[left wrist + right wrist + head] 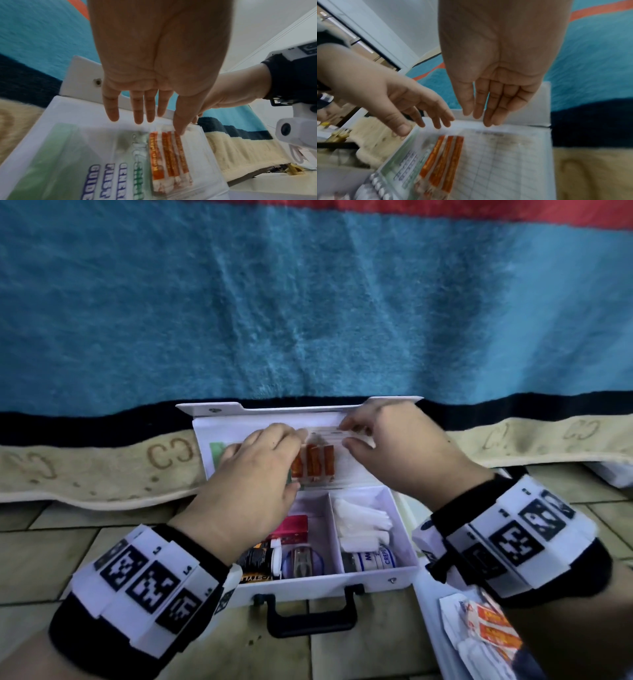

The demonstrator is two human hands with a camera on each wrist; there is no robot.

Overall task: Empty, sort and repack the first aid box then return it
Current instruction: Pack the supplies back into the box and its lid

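Observation:
The white first aid box (376, 574) stands open on the floor, its lid (219, 407) leaning back against a blanket. A clear pocket inside the lid holds three orange plaster strips (313, 462) (168, 155) (443, 162), a green guide leaflet (60, 155) and a ruled list sheet (505, 155). My left hand (263, 470) (154, 67) hovers over the pocket with straight fingers, its thumb tip on the top of the strips. My right hand (394, 446) (488, 81) has straight fingers touching the pocket's upper edge. The box's base holds a crepe bandage roll (373, 559), white wrapped dressings (363, 522), a pink carton (294, 529) and a dark bottle (263, 559).
A blue blanket (308, 302) with a beige border (85, 470) hangs behind the box. More orange plaster packets (493, 631) lie on a white surface at the lower right. Tiled floor (51, 549) spreads to the left and front of the box's black handle (310, 614).

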